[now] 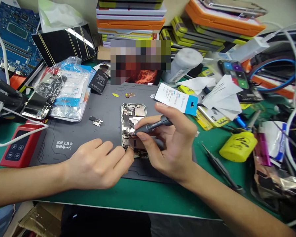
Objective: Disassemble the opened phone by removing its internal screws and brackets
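Observation:
An opened phone [135,148] lies on the dark grey work mat [84,102], its back part with boards and connectors bare. My right hand [171,141] holds a dark screwdriver [154,125] between thumb and fingers, slanted down to the left. The screwdriver's tip is over the left-middle of the phone's inside. My left hand [103,164] is closed, its fingers curled and the fingertips at the phone's lower left corner; its thumb is hidden. Left of the phone rests a small metal-and-black part [96,121]. Two small pieces, one a yellow piece [115,95], lie above the phone.
A red device [22,143] with buttons stands at left. On the right lie another screwdriver [222,168] and a yellow round container [238,146]. A white-and-blue card [176,98], a grey-white bottle [182,64] and a black battery [99,81] are behind. Boxes [130,24] are stacked at the back.

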Tool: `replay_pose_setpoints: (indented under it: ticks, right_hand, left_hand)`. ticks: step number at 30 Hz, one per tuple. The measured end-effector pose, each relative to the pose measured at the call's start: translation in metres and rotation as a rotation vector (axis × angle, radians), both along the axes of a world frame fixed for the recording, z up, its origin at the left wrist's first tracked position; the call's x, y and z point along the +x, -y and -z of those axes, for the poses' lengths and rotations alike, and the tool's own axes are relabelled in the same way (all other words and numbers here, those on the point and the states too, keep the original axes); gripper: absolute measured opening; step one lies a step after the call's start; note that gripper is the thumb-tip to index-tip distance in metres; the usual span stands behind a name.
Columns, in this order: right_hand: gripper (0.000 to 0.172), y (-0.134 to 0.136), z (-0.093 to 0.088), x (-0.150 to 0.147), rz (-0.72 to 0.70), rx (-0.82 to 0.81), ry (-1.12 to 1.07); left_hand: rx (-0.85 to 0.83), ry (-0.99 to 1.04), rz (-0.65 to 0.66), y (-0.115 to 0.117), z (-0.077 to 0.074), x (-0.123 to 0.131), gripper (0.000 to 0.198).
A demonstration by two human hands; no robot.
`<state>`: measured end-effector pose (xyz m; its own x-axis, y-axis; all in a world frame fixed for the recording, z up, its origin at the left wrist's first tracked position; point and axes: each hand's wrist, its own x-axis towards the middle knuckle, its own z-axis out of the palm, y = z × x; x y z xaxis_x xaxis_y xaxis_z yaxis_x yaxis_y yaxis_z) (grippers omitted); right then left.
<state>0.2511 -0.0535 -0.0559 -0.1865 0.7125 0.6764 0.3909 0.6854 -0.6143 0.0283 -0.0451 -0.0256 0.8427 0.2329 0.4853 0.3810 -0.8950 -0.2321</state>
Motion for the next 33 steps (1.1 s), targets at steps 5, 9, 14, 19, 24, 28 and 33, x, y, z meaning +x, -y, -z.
replay_pose_setpoints:
  ticks: [5,9,14,19,24,28,33]
  right_hand:
    - [0.079,-0.001,-0.002,0.001,-0.013,0.0,-0.004]
    - [0.079,-0.003,-0.008,0.004,-0.016,0.104,0.158]
    - [0.072,-0.001,-0.011,0.009,-0.041,0.046,0.157]
    - [0.079,0.001,-0.006,0.01,-0.093,0.042,0.086]
    - [0.074,0.001,-0.005,0.009,-0.075,-0.038,0.056]
    - [0.065,0.0,-0.008,0.005,0.002,-0.131,-0.045]
    - [0.052,0.001,-0.011,0.002,-0.06,-0.251,-0.307]
  left_hand:
    - [-0.055,0.048,0.017,0.0,-0.001,0.003,0.016]
    - [-0.092,0.076,-0.012,-0.001,0.0,0.005,0.028]
    - [-0.131,0.088,-0.036,-0.002,0.001,0.006,0.03]
    - [-0.149,0.065,-0.072,-0.003,0.001,0.005,0.031]
    - [-0.164,0.016,-0.165,-0.005,0.002,0.005,0.027]
    - [-0.201,0.028,-0.183,-0.008,0.003,0.002,0.026]
    - [-0.102,0.003,-0.159,-0.01,0.003,0.0,0.021]
